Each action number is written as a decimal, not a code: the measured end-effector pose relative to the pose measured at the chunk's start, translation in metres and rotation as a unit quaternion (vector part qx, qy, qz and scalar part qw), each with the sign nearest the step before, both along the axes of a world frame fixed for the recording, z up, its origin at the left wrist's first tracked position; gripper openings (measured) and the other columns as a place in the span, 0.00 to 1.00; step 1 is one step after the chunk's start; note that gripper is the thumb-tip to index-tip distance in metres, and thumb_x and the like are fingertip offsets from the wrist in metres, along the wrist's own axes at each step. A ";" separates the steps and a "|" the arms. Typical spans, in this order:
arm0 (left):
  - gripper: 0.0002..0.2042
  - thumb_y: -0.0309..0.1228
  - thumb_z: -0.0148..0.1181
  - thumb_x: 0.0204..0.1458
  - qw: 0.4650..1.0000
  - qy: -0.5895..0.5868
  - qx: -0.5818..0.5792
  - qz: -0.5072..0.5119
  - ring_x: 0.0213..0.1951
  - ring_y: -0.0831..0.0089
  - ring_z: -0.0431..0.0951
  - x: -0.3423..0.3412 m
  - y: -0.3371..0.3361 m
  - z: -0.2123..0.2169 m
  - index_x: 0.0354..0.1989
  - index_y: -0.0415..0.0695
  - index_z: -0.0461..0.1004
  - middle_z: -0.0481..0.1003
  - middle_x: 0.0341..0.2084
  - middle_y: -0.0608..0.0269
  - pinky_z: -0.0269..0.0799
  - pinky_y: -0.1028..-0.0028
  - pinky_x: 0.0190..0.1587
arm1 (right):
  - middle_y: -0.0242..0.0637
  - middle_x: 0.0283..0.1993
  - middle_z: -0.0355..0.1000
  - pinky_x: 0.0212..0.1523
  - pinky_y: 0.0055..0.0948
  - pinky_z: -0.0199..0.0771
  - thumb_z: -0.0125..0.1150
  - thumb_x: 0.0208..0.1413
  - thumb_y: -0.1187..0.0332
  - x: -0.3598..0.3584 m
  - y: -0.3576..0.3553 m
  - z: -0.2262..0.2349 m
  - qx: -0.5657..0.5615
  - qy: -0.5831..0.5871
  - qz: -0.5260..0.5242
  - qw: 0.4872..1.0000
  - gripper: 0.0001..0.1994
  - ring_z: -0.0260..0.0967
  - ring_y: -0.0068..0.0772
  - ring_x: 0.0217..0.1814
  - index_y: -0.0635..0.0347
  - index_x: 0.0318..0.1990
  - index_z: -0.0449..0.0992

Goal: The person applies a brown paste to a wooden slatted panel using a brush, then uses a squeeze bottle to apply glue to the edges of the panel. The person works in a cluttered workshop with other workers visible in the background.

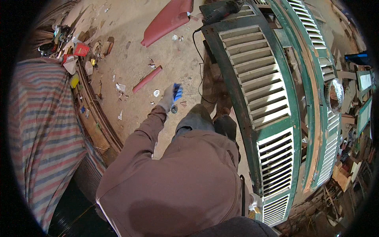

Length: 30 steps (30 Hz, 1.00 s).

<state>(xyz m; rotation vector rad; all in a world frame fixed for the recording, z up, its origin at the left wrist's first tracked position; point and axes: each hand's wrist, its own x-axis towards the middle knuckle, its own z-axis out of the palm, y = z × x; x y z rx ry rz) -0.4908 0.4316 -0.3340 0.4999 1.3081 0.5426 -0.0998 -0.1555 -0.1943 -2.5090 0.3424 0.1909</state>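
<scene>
My left hand (170,97), in a pale glove with blue on the fingers, hangs over the floor left of my legs. Its fingers look slightly apart, and nothing shows in them. Far down at the lower right, my right hand (253,202) is beside the edge of a dark green louvred shutter (252,127). A small yellowish piece shows at that hand; its fingers are mostly hidden by my body. The shutter has white slats and lies along my right side. On its far end rests a dark corded power tool (221,12).
More green shutters (312,91) lie to the right, with a round metal bowl (334,96) on them. A red sheet (167,21) and a red strip (147,79) are on the littered floor. Striped cloth (47,130) covers something at left. The black cord (200,63) trails near my feet.
</scene>
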 end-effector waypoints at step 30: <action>0.14 0.45 0.46 0.61 0.972 -0.052 -0.230 -0.010 0.13 0.79 0.50 -0.344 0.264 -0.066 0.22 0.58 0.60 0.54 0.13 0.77 0.40 0.74 0.14 | 0.23 0.23 0.68 0.18 0.20 0.60 0.65 0.62 0.60 -0.085 0.633 0.010 0.545 0.140 0.005 0.826 0.08 0.62 0.19 0.18 0.49 0.42 0.74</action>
